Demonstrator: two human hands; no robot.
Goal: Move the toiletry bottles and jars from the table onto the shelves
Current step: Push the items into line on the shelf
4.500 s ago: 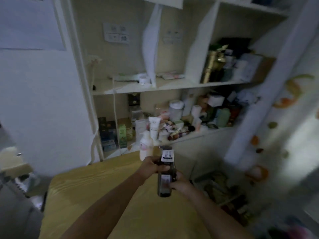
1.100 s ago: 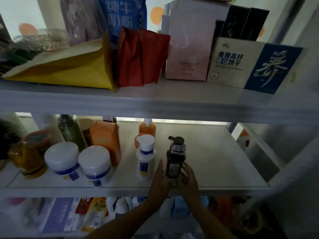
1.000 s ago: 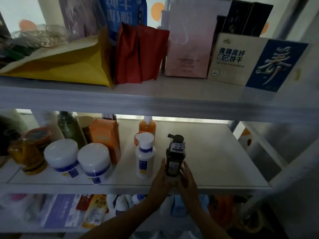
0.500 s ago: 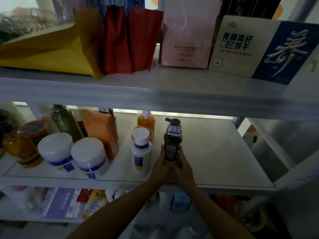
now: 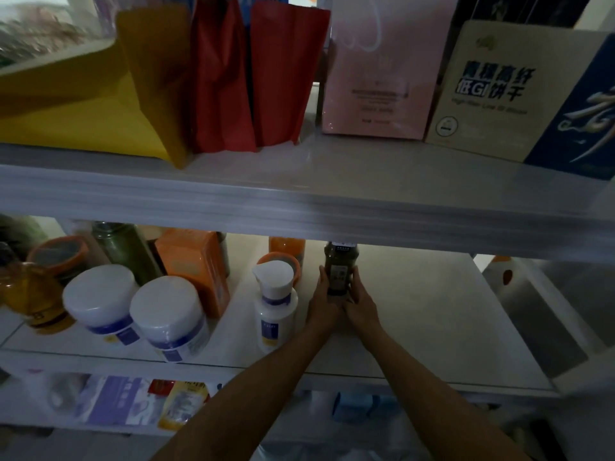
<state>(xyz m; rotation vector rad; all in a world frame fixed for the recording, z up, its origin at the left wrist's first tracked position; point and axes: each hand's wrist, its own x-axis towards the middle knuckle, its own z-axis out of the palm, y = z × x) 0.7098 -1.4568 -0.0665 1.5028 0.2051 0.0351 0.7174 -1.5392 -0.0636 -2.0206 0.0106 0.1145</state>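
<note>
A dark pump bottle [image 5: 340, 271] stands upright on the middle white shelf [image 5: 432, 321], its top hidden behind the upper shelf's front edge. My left hand [image 5: 322, 306] holds its left side and my right hand [image 5: 361, 302] holds its right side, fingers wrapped around the lower body. A white bottle with a blue band [image 5: 275, 302] stands just left of it. Behind that are an orange-capped jar [image 5: 283, 261] and an orange bottle [image 5: 287, 246].
Two white jars [image 5: 133, 311], an orange box [image 5: 196, 267], a green bottle [image 5: 124, 249] and an amber jar [image 5: 31, 294] fill the shelf's left half. The upper shelf [image 5: 299, 201] carries yellow and red bags and boxes. A lower shelf holds packets.
Both hands have pushed the dark bottle farther back on the middle shelf. The camera has come closer, so the upper shelf's edge now hides the pump.
</note>
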